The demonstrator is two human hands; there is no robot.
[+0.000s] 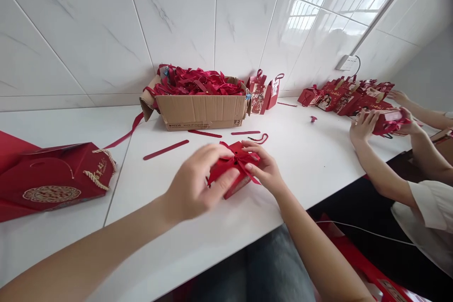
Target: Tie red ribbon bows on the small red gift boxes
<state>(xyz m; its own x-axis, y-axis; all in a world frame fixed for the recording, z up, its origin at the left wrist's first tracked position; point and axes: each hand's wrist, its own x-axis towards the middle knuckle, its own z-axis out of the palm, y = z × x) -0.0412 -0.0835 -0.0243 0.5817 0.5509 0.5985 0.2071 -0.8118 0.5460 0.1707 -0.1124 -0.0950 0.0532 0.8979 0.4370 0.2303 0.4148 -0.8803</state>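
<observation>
A small red gift box point(238, 187) sits on the white table in front of me, with a red ribbon bow point(242, 158) tied on its top. My left hand point(198, 181) curls round the box's left side, thumb and index finger on the left part of the bow. Its other fingers are partly hidden behind. From the right, my right hand point(268, 170) pinches the bow's right loop between thumb and fingers. One ribbon end hangs down the box's near right side.
Behind stands a cardboard box point(201, 109) heaped with red ribbons point(201, 81). Loose ribbon strips point(166, 149) lie before it. A larger red box point(53, 179) with rope handles is at left. More red boxes point(339, 96) stand at back right, where another person's hands point(364, 125) hold one.
</observation>
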